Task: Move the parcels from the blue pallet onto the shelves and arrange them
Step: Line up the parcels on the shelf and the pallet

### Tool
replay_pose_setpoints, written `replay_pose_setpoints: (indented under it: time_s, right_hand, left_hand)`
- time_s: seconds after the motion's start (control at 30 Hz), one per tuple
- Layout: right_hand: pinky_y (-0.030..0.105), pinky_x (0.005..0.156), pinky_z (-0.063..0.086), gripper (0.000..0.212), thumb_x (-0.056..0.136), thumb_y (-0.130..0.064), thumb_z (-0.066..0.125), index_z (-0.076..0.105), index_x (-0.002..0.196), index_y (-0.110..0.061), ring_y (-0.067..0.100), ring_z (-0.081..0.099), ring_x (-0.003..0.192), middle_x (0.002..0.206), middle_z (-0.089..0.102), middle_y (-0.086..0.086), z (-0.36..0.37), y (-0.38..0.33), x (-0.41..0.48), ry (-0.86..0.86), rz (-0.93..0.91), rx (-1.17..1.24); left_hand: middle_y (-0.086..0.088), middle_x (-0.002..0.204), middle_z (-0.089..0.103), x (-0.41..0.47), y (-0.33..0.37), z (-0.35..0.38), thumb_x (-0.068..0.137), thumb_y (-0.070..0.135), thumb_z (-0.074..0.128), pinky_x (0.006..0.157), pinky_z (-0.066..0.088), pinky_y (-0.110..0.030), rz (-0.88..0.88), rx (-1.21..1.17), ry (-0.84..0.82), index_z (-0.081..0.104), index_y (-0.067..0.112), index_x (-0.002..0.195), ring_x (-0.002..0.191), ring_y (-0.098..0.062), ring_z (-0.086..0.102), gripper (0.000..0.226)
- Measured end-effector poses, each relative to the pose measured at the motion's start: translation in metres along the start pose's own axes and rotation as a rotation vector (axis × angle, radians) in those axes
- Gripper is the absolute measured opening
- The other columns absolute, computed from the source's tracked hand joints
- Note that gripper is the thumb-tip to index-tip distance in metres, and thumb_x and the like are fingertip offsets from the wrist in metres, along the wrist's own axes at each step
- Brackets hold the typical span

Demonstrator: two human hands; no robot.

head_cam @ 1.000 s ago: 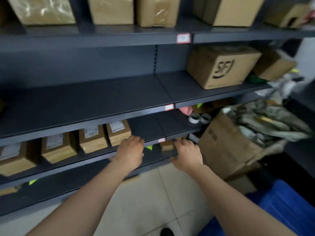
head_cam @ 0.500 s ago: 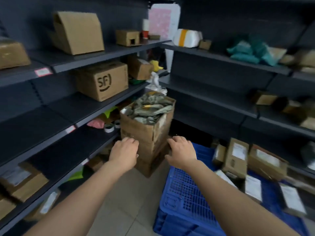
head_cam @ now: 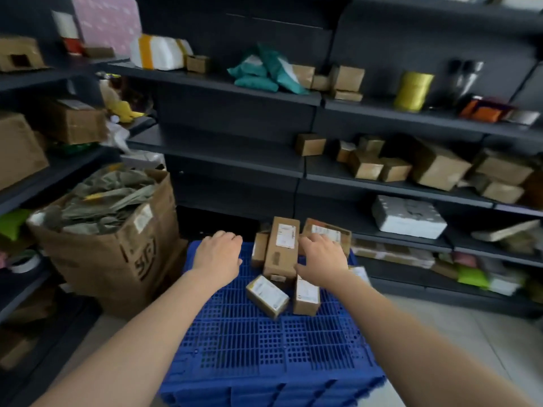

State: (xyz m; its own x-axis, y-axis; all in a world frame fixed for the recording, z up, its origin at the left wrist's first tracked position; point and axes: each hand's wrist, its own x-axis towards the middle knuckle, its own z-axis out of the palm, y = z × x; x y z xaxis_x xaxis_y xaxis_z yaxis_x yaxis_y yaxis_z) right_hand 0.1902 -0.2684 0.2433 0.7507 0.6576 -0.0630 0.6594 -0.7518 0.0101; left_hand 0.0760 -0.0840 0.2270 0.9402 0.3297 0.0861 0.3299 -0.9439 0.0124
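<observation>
A blue slatted pallet point(head_cam: 264, 342) lies on the floor below me with several small cardboard parcels at its far end. A tall labelled parcel point(head_cam: 280, 248) leans upright among them, with two smaller ones, a left parcel point(head_cam: 266, 295) and a right parcel point(head_cam: 306, 298), lying in front of it. My left hand point(head_cam: 219, 255) hovers over the pallet's far left part, fingers loosely bent, holding nothing. My right hand point(head_cam: 321, 258) reaches in just right of the tall parcel, fingers relaxed, partly covering another parcel point(head_cam: 330, 232) behind it. Dark shelves point(head_cam: 235, 155) stand ahead.
A big open carton point(head_cam: 117, 242) stuffed with grey-green bags stands on the floor left of the pallet. Shelves on the right hold several cardboard boxes point(head_cam: 437, 168), a white foam box point(head_cam: 408, 217) and a yellow roll point(head_cam: 413, 87). Left shelves point(head_cam: 58, 174) carry larger boxes.
My view swung right from the left shelves to the pallet. Both empty hands moved from the shelf edge, past the big carton, to above the parcels.
</observation>
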Motion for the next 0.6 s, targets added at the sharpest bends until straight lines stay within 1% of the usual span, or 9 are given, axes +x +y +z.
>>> replay_pose_setpoints:
  time_s: [0.1,0.2,0.3,0.4,0.5,0.6]
  right_hand:
    - [0.040,0.102,0.039,0.053,0.088,-0.041,0.057,0.044,0.135,-0.019,0.027,0.042,0.127,0.134,0.049,0.007,0.006,0.050,0.002,-0.026,0.082,0.017]
    - [0.040,0.101,0.038,0.054,0.087,-0.043,0.057,0.044,0.134,-0.020,0.027,0.042,0.126,0.133,0.050,0.006,0.018,0.090,0.008,-0.061,0.154,0.035]
    - [0.039,0.101,0.039,0.053,0.087,-0.044,0.058,0.045,0.132,-0.019,0.027,0.043,0.125,0.133,0.050,0.005,0.035,0.121,0.018,-0.102,0.210,0.048]
    - [0.039,0.103,0.039,0.054,0.087,-0.046,0.059,0.046,0.132,-0.020,0.026,0.043,0.126,0.134,0.049,0.004,0.055,0.147,0.031,-0.136,0.271,0.066]
    - [0.039,0.103,0.039,0.052,0.087,-0.046,0.059,0.047,0.129,-0.018,0.027,0.042,0.126,0.133,0.049,0.005,0.080,0.164,0.047,-0.196,0.310,0.085]
    - [0.040,0.102,0.039,0.050,0.090,-0.045,0.056,0.046,0.131,-0.017,0.028,0.043,0.125,0.133,0.049,0.007,0.107,0.173,0.063,-0.267,0.330,0.107]
  left_hand:
    - [0.000,0.135,0.051,0.032,0.042,0.013,0.095,0.034,0.054,0.101,0.041,-0.037,0.057,-0.013,-0.019,0.048,0.015,0.134,0.127,-0.020,0.043,0.044]
    - [0.000,0.127,0.055,0.059,0.076,0.029,0.094,0.031,0.055,0.095,0.042,-0.036,0.113,-0.032,-0.055,0.053,0.016,0.126,0.121,-0.021,0.047,0.035]
    - [-0.001,0.120,0.057,0.086,0.102,0.051,0.093,0.029,0.055,0.090,0.043,-0.036,0.155,-0.050,-0.115,0.055,0.016,0.121,0.115,-0.022,0.049,0.031]
    - [-0.002,0.118,0.058,0.114,0.122,0.079,0.094,0.029,0.054,0.087,0.045,-0.035,0.182,-0.066,-0.179,0.055,0.016,0.123,0.113,-0.022,0.051,0.032]
    - [-0.002,0.120,0.057,0.133,0.134,0.110,0.094,0.029,0.055,0.087,0.048,-0.035,0.180,-0.121,-0.285,0.054,0.016,0.125,0.114,-0.022,0.050,0.033]
    - [-0.003,0.118,0.057,0.144,0.139,0.138,0.095,0.029,0.054,0.085,0.047,-0.035,0.182,-0.115,-0.379,0.055,0.016,0.118,0.111,-0.022,0.051,0.026]
